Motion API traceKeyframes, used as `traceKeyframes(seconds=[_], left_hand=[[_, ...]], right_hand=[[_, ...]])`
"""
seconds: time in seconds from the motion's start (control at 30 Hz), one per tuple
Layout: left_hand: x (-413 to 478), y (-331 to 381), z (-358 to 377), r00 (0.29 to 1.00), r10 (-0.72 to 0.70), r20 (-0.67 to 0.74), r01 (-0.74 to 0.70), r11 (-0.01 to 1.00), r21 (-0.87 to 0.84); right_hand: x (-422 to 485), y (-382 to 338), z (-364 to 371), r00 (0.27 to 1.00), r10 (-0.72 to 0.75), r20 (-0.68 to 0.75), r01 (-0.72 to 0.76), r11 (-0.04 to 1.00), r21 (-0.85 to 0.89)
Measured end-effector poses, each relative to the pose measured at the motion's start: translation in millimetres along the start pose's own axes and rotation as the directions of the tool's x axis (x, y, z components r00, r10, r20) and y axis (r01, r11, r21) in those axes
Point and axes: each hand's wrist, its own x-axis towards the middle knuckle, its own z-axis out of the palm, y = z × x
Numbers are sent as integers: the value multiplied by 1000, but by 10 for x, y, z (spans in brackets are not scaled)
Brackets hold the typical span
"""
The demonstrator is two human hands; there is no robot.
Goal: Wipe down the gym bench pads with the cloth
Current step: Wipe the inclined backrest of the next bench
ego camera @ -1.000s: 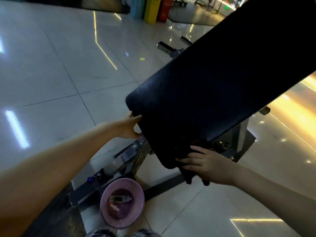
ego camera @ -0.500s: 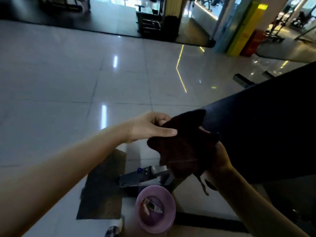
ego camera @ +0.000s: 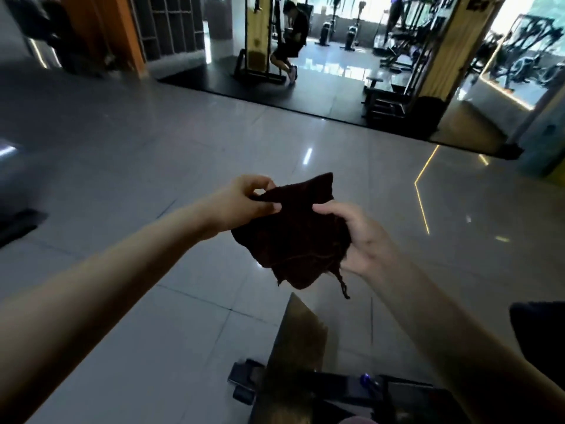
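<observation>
A dark brown cloth [ego camera: 298, 237] hangs crumpled in the air in front of me, a loose thread dangling from its lower edge. My left hand [ego camera: 244, 203] pinches its upper left corner between thumb and fingers. From the right side, my right hand [ego camera: 362, 240] holds the cloth, thumb on top and fingers underneath. Only a corner of the black bench pad [ego camera: 538, 332] shows at the right edge, below and right of my hands. The bench's metal frame [ego camera: 336, 390] lies low in the view.
Glossy grey floor tiles [ego camera: 153, 166] stretch ahead. A dark floor mat [ego camera: 301, 332] lies under the bench frame. Far back, a person [ego camera: 290, 38] sits at a weight machine, with more gym machines [ego camera: 397, 56] and a yellow pillar [ego camera: 440, 47] to the right.
My view has lifted from the pad to the gym floor. The cloth came off the pad's lower edge, and both hands now hold it up; the pink basket has nearly left the view.
</observation>
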Motion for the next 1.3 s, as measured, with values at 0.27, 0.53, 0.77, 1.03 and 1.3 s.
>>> traceKeyframes(seconds=[0.27, 0.53, 0.77, 1.03, 1.3], left_hand=[[275, -594, -1916, 989, 94, -113, -84, 992, 91], [1279, -908, -2821, 955, 291, -63, -284, 954, 98], [2664, -869, -2793, 918, 397, -20, -396, 917, 40], [4886, -140, -2439, 825, 535, 183, -563, 808, 176], [6636, 756, -1282, 576, 699, 424, -784, 620, 41]], right_hand=[[1580, -300, 1435, 986, -161, -46, 143, 952, -269], [2417, -915, 1904, 931, -359, -63, 241, 738, -631], [3154, -1497, 1375, 887, -440, -137, 239, 694, -679], [3964, -2644, 25, 865, -460, -199, 170, 644, -746], [3996, -3472, -1352, 727, -498, -473, 85, 749, -657]])
